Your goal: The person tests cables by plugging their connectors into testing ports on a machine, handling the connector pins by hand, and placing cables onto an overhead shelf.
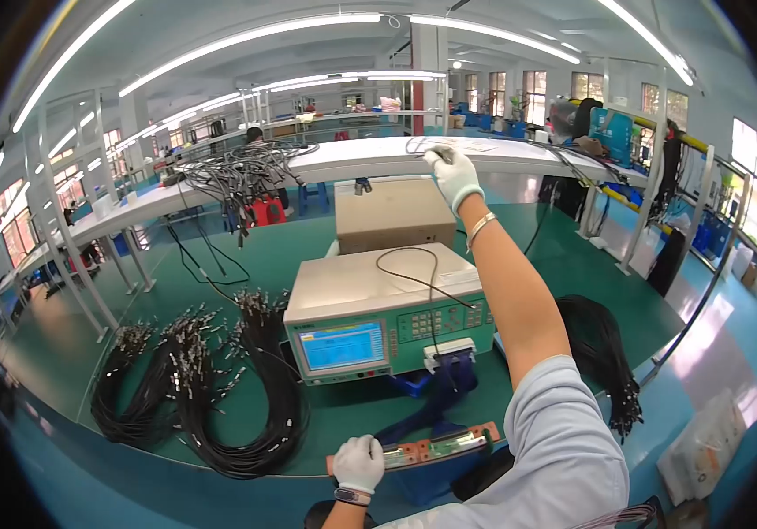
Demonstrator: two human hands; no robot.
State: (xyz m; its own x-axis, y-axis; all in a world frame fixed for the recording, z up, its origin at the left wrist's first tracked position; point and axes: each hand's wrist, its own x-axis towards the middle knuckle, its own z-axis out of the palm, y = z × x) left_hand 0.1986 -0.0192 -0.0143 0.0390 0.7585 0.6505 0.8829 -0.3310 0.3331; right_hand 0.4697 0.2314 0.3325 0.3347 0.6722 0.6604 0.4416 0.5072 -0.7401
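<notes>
While the left hand point(359, 463) lies folded over one end of the connector test board point(453, 443), the board sits at the near edge of the green surface point(162, 304), joined by a dark ribbon cable point(436, 406) to the bench tester point(343, 346). Whether this grip is clenched cannot be told. The board is probably light and stiff, its contacts delicate; best held by the end plates. Beyond, the right hand point(456, 176) is raised beside the white shelf point(352, 155), fingers curled, contents indeterminable. Black cable bundles point(250, 445) flank the tester.
</notes>
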